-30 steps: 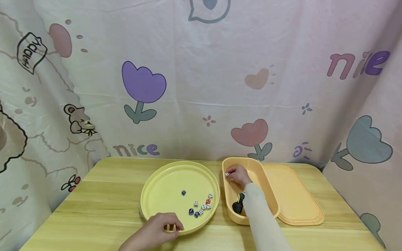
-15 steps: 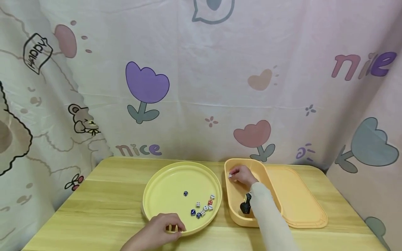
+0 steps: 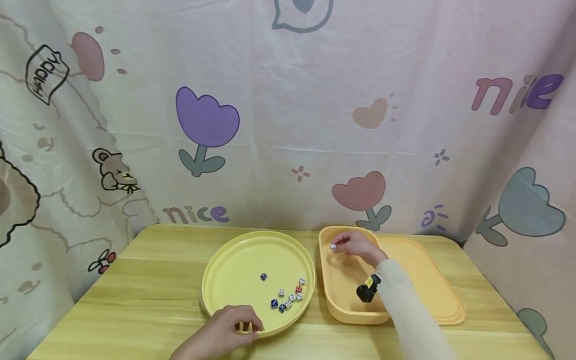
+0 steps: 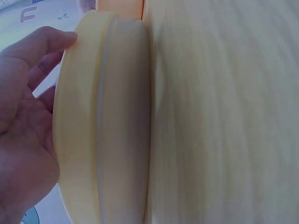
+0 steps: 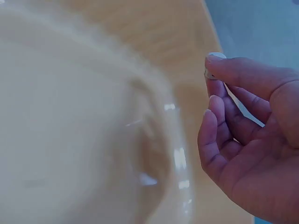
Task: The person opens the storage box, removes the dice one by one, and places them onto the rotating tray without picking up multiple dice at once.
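Observation:
In the head view my left hand (image 3: 225,327) grips the near rim of a round yellow tray (image 3: 234,265). The left wrist view shows the thumb against the outer side of the tray wall (image 4: 79,116), fingers beyond the rim. Several dice lie in the tray, mostly on its right: white dice (image 3: 281,293), dark blue dice (image 3: 274,303) and a red die (image 3: 299,289). My right hand (image 3: 360,246) pinches a white die (image 3: 333,246) between thumb and fingertips, over the far end of the orange box (image 3: 353,317). The right wrist view shows the pinched die (image 5: 209,73) partly covered by the thumb.
A flat orange lid (image 3: 427,280) lies on the wooden table (image 3: 135,290), right of the box. A black camera (image 3: 368,289) sits on the right wrist, above the box. A printed curtain (image 3: 279,100) hangs behind and along both sides.
My right hand has moved right, away from the box's left wall, with the white die still pinched. The left hand, tray and dice in it stay in place.

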`<state>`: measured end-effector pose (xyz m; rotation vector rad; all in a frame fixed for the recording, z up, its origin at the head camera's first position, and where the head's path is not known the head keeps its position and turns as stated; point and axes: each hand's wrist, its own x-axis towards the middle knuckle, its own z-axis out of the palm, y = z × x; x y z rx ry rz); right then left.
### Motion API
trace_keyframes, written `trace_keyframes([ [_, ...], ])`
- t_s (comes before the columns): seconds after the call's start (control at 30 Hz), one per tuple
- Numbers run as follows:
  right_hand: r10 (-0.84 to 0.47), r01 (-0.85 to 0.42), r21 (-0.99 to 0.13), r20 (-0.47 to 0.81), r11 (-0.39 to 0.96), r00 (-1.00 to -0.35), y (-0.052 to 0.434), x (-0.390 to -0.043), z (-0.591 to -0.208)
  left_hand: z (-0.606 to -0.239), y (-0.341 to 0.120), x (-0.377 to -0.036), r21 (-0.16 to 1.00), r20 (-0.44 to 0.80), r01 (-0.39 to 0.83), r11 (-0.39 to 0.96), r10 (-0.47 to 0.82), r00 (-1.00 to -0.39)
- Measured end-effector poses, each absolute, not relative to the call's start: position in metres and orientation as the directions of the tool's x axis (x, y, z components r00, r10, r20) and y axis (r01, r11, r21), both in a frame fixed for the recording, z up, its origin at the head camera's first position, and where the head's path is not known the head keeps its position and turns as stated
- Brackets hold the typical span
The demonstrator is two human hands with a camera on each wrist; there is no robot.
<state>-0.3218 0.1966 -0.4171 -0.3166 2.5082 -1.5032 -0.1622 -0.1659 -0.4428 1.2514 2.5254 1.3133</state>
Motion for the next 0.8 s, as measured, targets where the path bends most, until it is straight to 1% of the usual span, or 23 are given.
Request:
trace_keyframes([
  [0.23, -0.345, -0.148, -0.881, -0.018, 0.449, -0.938, 0.193, -0.31, -0.401, -0.445, -0.167, -0.161, 0.685, 0.336, 0.658, 0.314, 0.665, -0.667],
  [0.43, -0.375, -0.198, -0.89, 0.034, 0.41, -0.926, 0.184, -0.296, -0.386, -0.445, -0.167, -0.161, 0.697, 0.32, 0.642, 0.32, 0.662, -0.678],
  [0.67, -0.354, -0.227, -0.893, 0.083, 0.388, -0.932, 0.168, -0.273, -0.374, -0.443, -0.167, -0.162, 0.703, 0.293, 0.622, 0.345, 0.656, -0.696],
  [0.8, -0.353, -0.275, -0.884, 0.137, 0.378, -0.926, 0.157, -0.261, -0.374, -0.443, -0.166, -0.162, 0.704, 0.289, 0.617, 0.352, 0.652, -0.701],
])
